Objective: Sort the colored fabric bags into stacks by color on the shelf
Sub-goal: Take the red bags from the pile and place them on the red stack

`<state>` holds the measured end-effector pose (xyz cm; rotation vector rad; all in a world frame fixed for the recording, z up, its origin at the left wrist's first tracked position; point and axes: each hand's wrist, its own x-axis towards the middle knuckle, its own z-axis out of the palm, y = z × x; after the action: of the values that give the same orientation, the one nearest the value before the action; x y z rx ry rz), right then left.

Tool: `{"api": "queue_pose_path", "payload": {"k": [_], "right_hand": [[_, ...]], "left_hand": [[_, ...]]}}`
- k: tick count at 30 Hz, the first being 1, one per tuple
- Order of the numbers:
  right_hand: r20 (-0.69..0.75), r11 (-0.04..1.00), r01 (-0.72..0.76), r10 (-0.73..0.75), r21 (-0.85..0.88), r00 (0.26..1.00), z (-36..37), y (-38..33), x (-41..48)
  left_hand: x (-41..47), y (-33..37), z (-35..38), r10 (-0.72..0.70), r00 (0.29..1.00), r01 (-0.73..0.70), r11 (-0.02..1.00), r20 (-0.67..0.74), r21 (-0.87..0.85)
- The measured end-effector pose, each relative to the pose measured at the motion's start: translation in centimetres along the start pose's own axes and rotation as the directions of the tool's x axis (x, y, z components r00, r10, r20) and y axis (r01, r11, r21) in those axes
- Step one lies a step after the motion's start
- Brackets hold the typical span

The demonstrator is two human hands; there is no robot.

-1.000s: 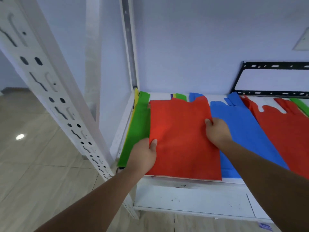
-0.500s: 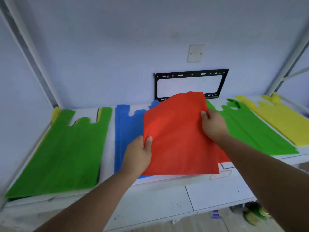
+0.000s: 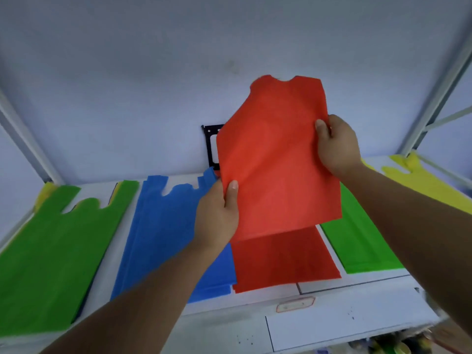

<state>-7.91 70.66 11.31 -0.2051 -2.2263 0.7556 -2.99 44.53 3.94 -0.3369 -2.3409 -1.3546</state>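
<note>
Above shelf centre: left hand (image 3: 217, 215) pinches lower-left edge of flat red fabric bag (image 3: 275, 159), thumb on front; right hand (image 3: 337, 146) clamps its right edge. Bag held clear of white shelf board (image 3: 344, 325), tilted, handle end uppermost. Directly beneath: red bag stack (image 3: 283, 261), touching blue bag stack (image 3: 163, 231) at left. Green bag stack (image 3: 51, 256) far left, yellow fabric showing beneath it. Second green bag stack (image 3: 357, 241) right of red; yellow bag stack (image 3: 424, 182) far right. Bare board strip along front edge.
</note>
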Motion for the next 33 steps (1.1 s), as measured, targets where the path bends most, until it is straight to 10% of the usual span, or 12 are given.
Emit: {"api": "queue_pose_path", "payload": {"k": [13,27,33], "right_hand": [[0.570,0.889,-0.379,0.457,-0.258,0.683,9.9,13.7,-6.9],[0.552,0.901,-0.362,0.432,-0.238,0.713,9.4,13.8,-6.5],[0.556,0.955,-0.178,0.285,-0.238,0.781,9.3,11.7,-6.4]], "left_hand": [[-5.1,-7.3,8.0,-0.561,0.745,0.369,0.797,0.360,0.479],[-5.0,-5.7,7.6,-0.589,0.796,0.502,0.772,0.142,0.389],[-5.6,-5.8,5.6,-0.428,0.891,0.335,0.847,0.153,0.413]]}}
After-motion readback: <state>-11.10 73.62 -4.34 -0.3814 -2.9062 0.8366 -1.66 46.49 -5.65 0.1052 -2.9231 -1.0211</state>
